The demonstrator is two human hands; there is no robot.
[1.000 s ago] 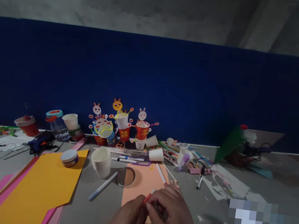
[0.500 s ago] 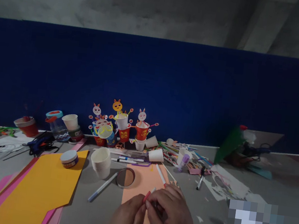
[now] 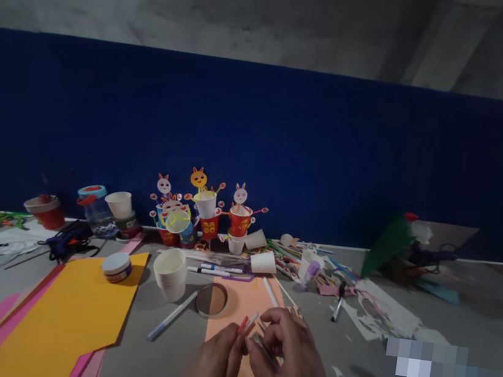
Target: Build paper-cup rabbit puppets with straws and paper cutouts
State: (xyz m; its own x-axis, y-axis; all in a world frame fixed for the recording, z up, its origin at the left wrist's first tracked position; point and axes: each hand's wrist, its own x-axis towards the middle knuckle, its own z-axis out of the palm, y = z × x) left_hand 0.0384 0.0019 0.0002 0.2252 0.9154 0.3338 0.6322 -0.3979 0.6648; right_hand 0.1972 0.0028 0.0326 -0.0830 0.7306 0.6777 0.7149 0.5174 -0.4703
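Observation:
My left hand [image 3: 212, 366] and my right hand [image 3: 290, 367] are together low in the middle, above a peach paper sheet [image 3: 236, 304]. Both pinch a thin red and white stick [image 3: 246, 324] that points up and away between the fingertips. My right hand's fingers also curl round a small grey thing I cannot make out. A tape ring [image 3: 211, 299] lies just beyond my left hand, a pen [image 3: 172, 315] to its left.
An orange sheet [image 3: 66, 309] over pink paper lies left. A stack of white cups [image 3: 170, 274], a small jar [image 3: 116, 265], paper-cup animal figures [image 3: 204, 213], markers and scraps crowd the back by the blue wall [image 3: 257, 146]. A black pen [image 3: 337, 299] lies right.
My hands have risen slightly and the right fingers have curled more. The stick's tip now stands a bit higher and more upright between the fingertips.

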